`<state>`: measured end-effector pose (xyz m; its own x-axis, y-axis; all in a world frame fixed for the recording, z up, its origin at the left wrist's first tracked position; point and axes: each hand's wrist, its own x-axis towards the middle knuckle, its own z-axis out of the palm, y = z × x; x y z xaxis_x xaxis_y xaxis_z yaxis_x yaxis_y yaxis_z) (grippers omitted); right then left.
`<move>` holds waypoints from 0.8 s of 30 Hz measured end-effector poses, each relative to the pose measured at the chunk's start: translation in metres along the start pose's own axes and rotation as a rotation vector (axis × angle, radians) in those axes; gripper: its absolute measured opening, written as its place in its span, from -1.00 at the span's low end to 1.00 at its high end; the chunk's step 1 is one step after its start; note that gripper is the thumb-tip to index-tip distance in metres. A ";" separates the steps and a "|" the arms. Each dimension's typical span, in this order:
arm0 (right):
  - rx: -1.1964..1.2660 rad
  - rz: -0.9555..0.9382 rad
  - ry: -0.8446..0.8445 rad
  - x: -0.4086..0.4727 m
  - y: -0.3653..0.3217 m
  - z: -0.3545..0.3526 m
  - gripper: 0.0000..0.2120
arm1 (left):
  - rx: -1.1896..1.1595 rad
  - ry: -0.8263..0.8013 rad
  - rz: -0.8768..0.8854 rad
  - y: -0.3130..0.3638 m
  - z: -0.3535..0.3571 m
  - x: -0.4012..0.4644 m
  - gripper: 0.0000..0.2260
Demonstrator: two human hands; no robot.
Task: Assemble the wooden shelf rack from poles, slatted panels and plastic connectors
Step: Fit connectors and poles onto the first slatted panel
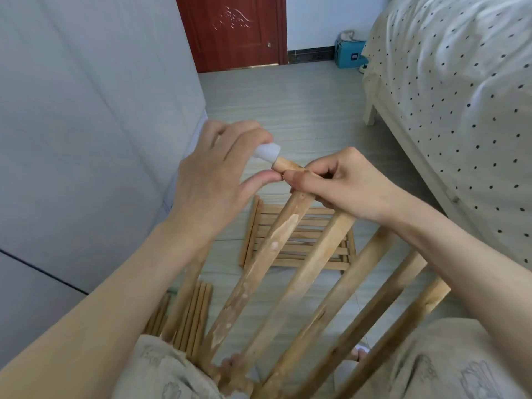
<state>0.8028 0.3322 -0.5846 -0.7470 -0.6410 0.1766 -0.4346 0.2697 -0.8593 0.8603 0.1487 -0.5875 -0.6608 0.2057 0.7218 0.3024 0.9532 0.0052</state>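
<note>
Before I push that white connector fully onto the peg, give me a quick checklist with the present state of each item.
1. Left hand has a grip on the white plastic connector: ok.
2. Connector is lined up on the peg end of the slatted panel: ok, it sits over the tip.
3. Right hand steadies the panel just behind the peg: ok.
4. Connector fully seated: cannot tell; bare wood shows below it.
5. Spare poles within reach on the floor: ok.
6. Second slatted panel lies flat on the floor, out of the way: ok.
</note>
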 end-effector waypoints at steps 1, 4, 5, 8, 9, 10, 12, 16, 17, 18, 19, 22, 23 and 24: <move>0.014 -0.013 -0.011 0.004 -0.001 -0.001 -0.46 | 0.033 0.025 0.021 -0.003 0.000 0.004 -0.61; 0.009 -0.037 -0.043 0.021 -0.007 -0.009 -0.43 | 0.049 0.010 0.074 -0.015 -0.002 0.022 -0.64; -0.005 -0.042 -0.053 0.028 -0.011 -0.014 -0.42 | 0.037 -0.007 0.078 -0.018 -0.003 0.029 -0.65; -0.070 -0.063 -0.060 0.054 -0.029 -0.031 -0.44 | 0.005 0.010 0.062 -0.028 -0.014 0.055 -0.68; -0.087 -0.072 -0.058 0.062 -0.038 -0.038 -0.45 | -0.014 0.032 0.047 -0.031 -0.019 0.065 -0.70; -0.102 -0.078 -0.058 0.071 -0.047 -0.046 -0.45 | -0.029 0.050 0.031 -0.033 -0.024 0.075 -0.71; -0.123 -0.070 -0.075 0.085 -0.068 -0.063 -0.46 | -0.041 0.071 0.007 -0.034 -0.036 0.095 -0.72; -0.218 -0.056 -0.075 0.107 -0.124 -0.098 -0.46 | 0.025 0.151 -0.028 -0.033 -0.068 0.136 -0.73; -0.271 -0.083 -0.031 0.111 -0.141 -0.106 -0.46 | 0.040 0.180 -0.032 -0.032 -0.077 0.146 -0.73; -0.319 -0.124 0.019 0.113 -0.158 -0.112 -0.46 | 0.055 0.211 -0.031 -0.031 -0.087 0.154 -0.72; -0.354 -0.171 0.057 0.114 -0.174 -0.118 -0.46 | 0.071 0.240 -0.032 -0.030 -0.096 0.161 -0.70; -0.491 -0.311 0.132 0.108 -0.215 -0.125 -0.52 | 0.102 0.307 -0.040 -0.023 -0.120 0.167 -0.64; -0.574 -0.354 0.166 0.104 -0.224 -0.126 -0.53 | 0.104 0.325 -0.042 -0.020 -0.127 0.167 -0.65; -0.662 -0.393 0.204 0.100 -0.232 -0.126 -0.53 | 0.102 0.339 -0.044 -0.018 -0.133 0.166 -0.67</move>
<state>0.7658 0.2961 -0.3072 -0.5267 -0.6512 0.5464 -0.8461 0.4634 -0.2634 0.8367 0.1366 -0.3757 -0.4008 0.0949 0.9112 0.1968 0.9803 -0.0155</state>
